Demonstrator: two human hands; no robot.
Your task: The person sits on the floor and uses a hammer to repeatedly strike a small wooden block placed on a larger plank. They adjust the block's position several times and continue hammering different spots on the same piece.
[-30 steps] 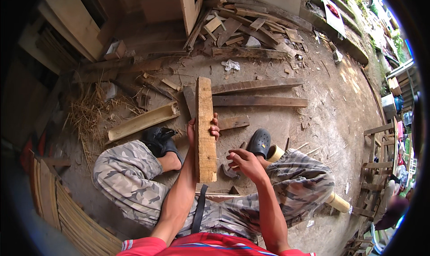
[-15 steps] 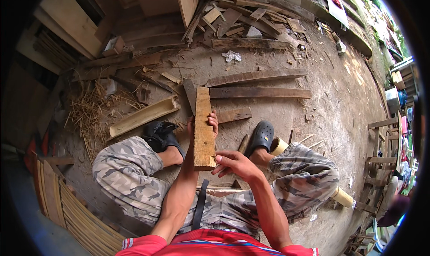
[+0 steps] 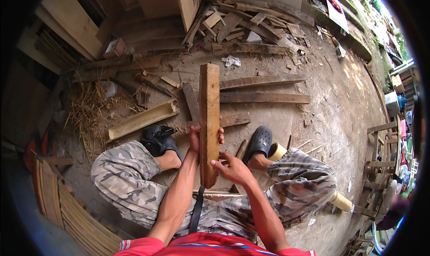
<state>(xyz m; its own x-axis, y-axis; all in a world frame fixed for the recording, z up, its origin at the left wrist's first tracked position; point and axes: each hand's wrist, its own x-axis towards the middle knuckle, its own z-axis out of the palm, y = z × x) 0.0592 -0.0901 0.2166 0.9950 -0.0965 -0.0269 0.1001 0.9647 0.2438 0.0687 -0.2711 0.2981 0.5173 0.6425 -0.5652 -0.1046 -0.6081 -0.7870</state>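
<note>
A squared length of brown wood (image 3: pixel 209 117) stands lengthwise in front of me, its near end above my lap. My left hand (image 3: pixel 195 138) is wrapped round its middle from the left and beneath, with fingertips showing at the right side. Close to the near end, my right hand (image 3: pixel 235 168) has its thumb on the wood and the index finger bent beside it. Part of the right fingers' contact is hidden. A dark strap (image 3: pixel 197 211) hangs down over my lap, just below the wood.
Two long dark timbers (image 3: pixel 264 97) and a shorter board (image 3: pixel 235 119) lie on the dirt floor ahead. A split bamboo piece (image 3: pixel 143 119) rests at left beside dry straw (image 3: pixel 94 110). Scrap wood (image 3: pixel 255 23) is piled at the back. Wooden frames (image 3: pixel 380 164) stand at right.
The piece of wood has turned in my hands, showing a narrower face, and its far end has moved farther out. My right thumb has come onto the wood near its near end.
</note>
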